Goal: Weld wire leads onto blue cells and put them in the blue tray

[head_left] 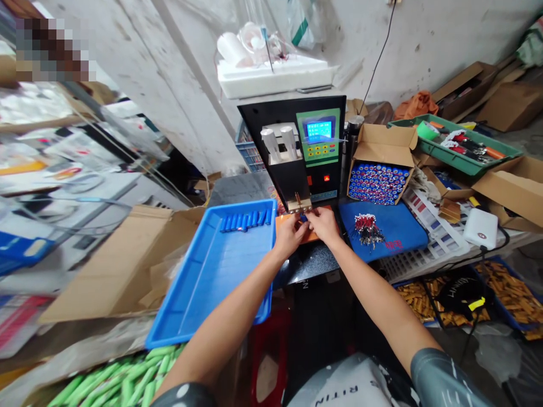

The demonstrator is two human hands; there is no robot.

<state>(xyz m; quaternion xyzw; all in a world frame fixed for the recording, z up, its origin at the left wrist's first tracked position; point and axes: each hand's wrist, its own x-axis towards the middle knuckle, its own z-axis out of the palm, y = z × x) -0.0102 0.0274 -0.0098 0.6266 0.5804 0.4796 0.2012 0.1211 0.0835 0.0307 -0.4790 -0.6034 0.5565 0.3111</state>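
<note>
While two bare hands meet beneath the electrodes of a spot welder, a small blue cylindrical cell shows between them in the head camera's view, mostly masked by fingers. The left hand appears pinched on it, thumb against fingertips; the right hand crowds in opposite, its fingertips bunched, though whether they clamp the cell or something finer cannot be told. An orange pad lies under the grip. Just left of it, a blue tray bears a row of blue cells along its far end; to its right, red-and-black wire leads lie bundled on a blue mat, with a cardboard box of cells beyond. Such a cell should handle as light and rigid, its smooth sleeve slightly slippery, and is best held mid-body, fingertips clear of the ends.
</note>
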